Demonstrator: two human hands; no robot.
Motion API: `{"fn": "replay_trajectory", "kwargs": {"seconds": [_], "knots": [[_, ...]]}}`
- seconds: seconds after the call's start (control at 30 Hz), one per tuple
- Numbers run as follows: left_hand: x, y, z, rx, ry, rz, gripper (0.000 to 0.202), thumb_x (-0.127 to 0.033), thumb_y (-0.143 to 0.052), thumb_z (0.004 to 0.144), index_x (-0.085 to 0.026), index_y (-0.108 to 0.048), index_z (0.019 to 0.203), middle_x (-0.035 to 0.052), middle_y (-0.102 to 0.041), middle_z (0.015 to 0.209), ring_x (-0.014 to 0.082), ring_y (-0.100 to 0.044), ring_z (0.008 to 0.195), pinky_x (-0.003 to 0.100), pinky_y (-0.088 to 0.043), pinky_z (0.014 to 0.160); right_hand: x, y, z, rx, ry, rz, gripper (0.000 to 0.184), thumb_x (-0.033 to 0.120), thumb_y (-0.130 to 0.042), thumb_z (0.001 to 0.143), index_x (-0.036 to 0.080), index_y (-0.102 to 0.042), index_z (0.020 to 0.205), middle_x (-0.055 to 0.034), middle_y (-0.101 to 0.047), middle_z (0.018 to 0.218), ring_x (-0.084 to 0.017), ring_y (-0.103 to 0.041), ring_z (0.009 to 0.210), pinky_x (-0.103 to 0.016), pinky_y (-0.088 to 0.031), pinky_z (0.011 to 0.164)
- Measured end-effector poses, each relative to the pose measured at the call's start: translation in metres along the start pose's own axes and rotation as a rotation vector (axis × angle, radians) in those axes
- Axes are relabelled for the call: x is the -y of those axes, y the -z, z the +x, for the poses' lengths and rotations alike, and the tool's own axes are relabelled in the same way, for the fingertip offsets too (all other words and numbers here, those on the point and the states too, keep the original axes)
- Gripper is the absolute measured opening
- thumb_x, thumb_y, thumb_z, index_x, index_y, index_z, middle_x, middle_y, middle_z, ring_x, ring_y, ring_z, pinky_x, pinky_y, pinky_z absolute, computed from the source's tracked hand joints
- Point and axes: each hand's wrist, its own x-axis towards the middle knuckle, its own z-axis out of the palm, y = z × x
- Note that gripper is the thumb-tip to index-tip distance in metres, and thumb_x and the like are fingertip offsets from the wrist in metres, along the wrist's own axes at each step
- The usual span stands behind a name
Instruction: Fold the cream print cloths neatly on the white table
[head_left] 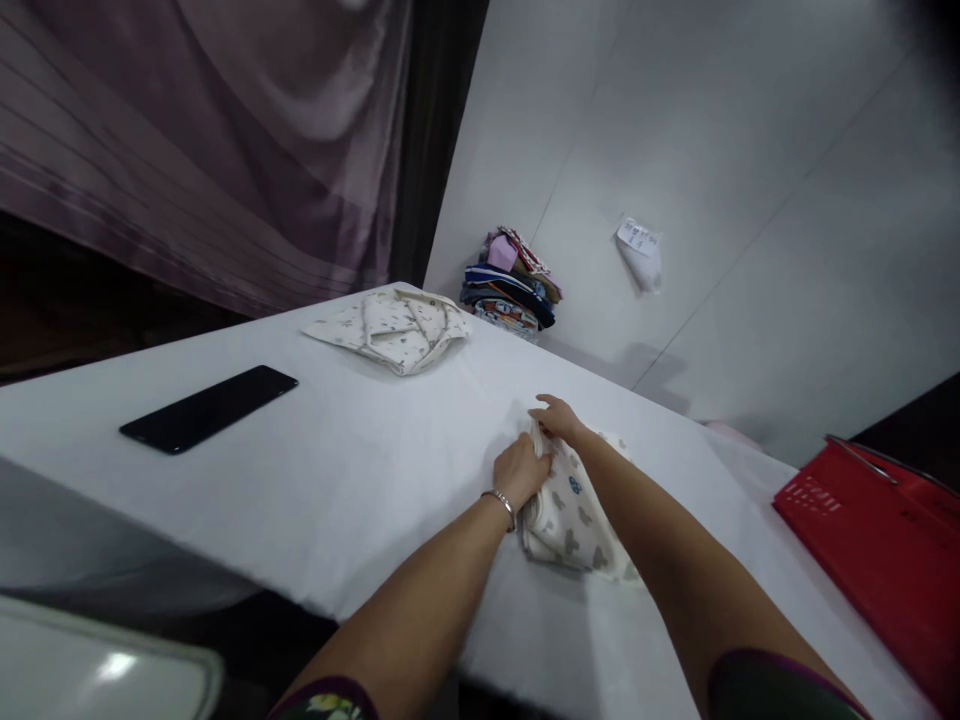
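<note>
Nearest the viewer, both forearms reach out over the white table (360,470). The left hand (521,470), a bracelet (501,503) on its wrist, is curled shut on the left edge of a small garment (570,520), cream with grey printed shapes. The garment lies bunched on the table, right of centre, between the two hands. The right hand (559,418) rests on its far corner, fingers loosely bent; whether it grips the cloth cannot be told.

To the right, a red basket (877,540) sits at the table's edge. To the left, well apart, lies a black phone (208,407). Farther back lies a folded cream cloth (394,328). Beyond it, a stack of coloured clothes (510,285) stands against the wall, with a paper slip (640,250) nearby.
</note>
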Motion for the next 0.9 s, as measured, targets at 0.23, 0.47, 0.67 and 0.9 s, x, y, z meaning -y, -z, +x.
{"fn": "replay_trajectory", "kwargs": {"seconds": [0.23,0.47,0.67,0.9], "knots": [[-0.001,0.0,0.0,-0.001,0.01,0.028,0.028,-0.039,-0.046,0.079,-0.018,-0.05,0.098,0.0116,-0.065,0.098,0.0269,-0.062,0.093,0.033,-0.043,0.071,-0.012,-0.008,-0.02,-0.155,0.108,0.076,0.027,0.016,-0.047,0.081,0.015,-0.066,0.1,-0.0074,-0.066,0.098,-0.015,-0.06,0.092,-0.026,-0.046,0.084],[-0.001,0.001,0.001,0.023,0.031,0.053,0.03,-0.042,-0.046,0.081,-0.018,-0.049,0.1,0.0119,-0.065,0.101,0.0257,-0.06,0.096,0.032,-0.042,0.073,-0.01,-0.012,-0.024,-0.12,0.145,0.079,0.024,0.016,-0.049,0.08,0.02,-0.069,0.094,-0.0034,-0.067,0.098,-0.015,-0.06,0.092,-0.025,-0.043,0.086],[0.0,0.001,0.002,0.022,0.013,0.042,0.027,-0.037,-0.046,0.08,-0.018,-0.05,0.099,0.0126,-0.065,0.1,0.0262,-0.061,0.095,0.032,-0.042,0.072,-0.012,-0.012,-0.037,-0.031,0.22,0.071,0.03,0.02,-0.04,0.087,0.021,-0.064,0.104,-0.0018,-0.064,0.111,-0.014,-0.055,0.103,-0.025,-0.038,0.094],[0.001,0.004,0.006,0.053,0.017,0.018,0.031,-0.044,-0.05,0.078,-0.019,-0.051,0.096,0.0114,-0.065,0.099,0.0255,-0.06,0.094,0.03,-0.04,0.069,-0.011,-0.004,-0.042,0.035,0.142,0.118,0.039,0.018,-0.042,0.086,0.02,-0.054,0.123,-0.0025,-0.057,0.125,-0.014,-0.051,0.113,-0.029,-0.034,0.1]]}}
